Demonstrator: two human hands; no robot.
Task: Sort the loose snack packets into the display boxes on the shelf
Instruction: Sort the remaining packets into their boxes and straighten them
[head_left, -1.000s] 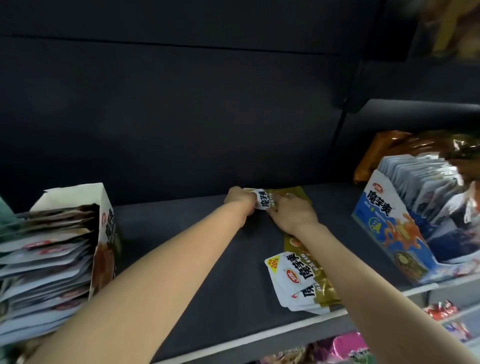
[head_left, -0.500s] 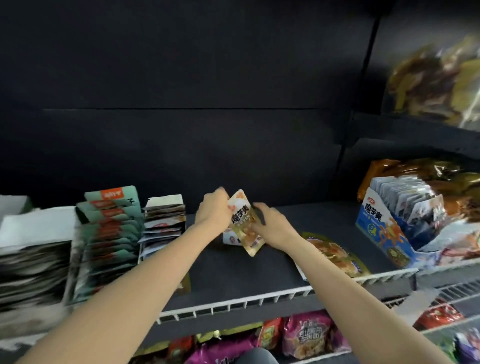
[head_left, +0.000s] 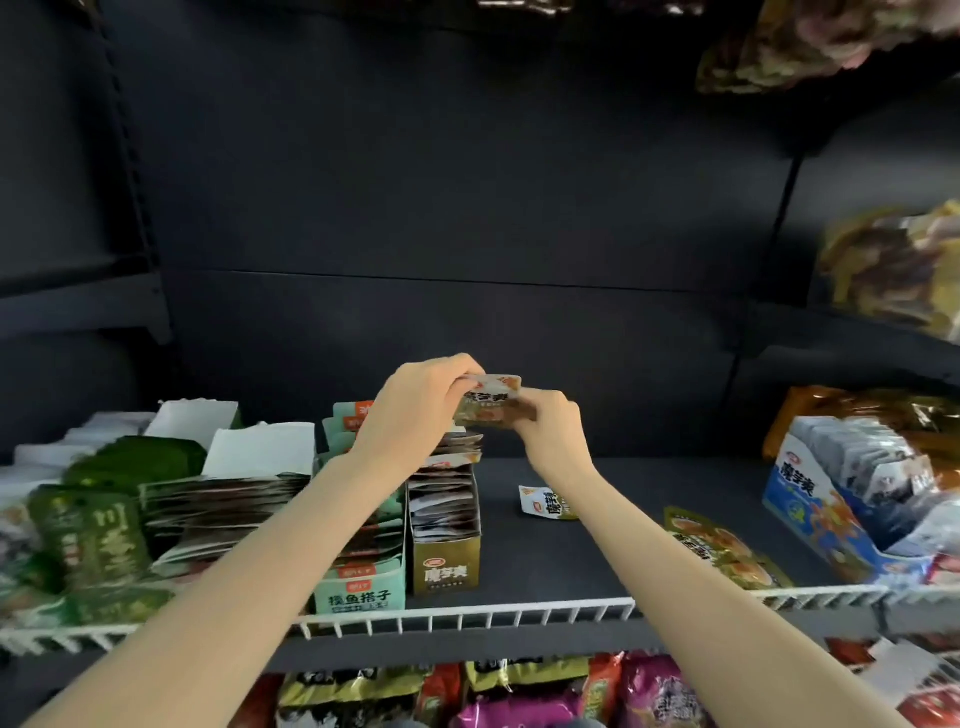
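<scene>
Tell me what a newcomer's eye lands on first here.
Both hands, left hand and right hand, hold a small stack of snack packets up at mid-frame, above the gold display box packed with packets. On the bare dark shelf to the right lie a loose white packet and loose olive packets.

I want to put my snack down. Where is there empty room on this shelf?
Bare shelf lies between the gold box and the blue box, around two loose packets. Left of the gold box, boxes stand crowded.

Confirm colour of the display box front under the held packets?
Olive-gold display box, white lettering; head view.
</scene>
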